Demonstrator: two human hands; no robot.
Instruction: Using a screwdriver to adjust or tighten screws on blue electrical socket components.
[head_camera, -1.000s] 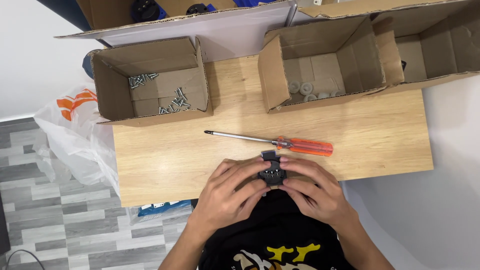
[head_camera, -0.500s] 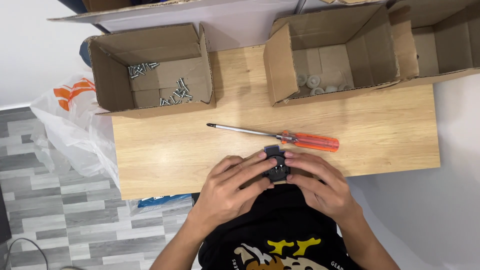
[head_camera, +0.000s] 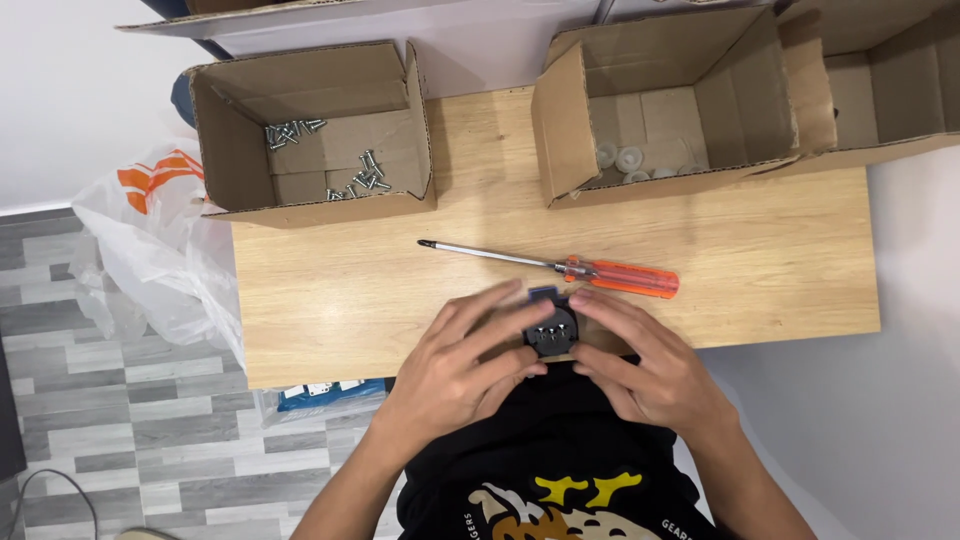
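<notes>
black part (head_camera: 551, 331), between left hand (head_camera: 455, 370), right hand (head_camera: 655, 372)

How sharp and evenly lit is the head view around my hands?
Head view: even, soft light, no glare; the small black part between left hand and right hand is sharp, the screwdriver casts only a thin shadow; box insides are dimmer.

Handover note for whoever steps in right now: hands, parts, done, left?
Left hand and right hand: both grip the small black round part at the near edge of the wooden table.
Orange-handled screwdriver lies just beyond, untouched.
Silver screws sit in the left cardboard box; white round pieces in the middle cardboard box.
Done: part in hand.
Left: screwdriver not yet picked up.
</notes>
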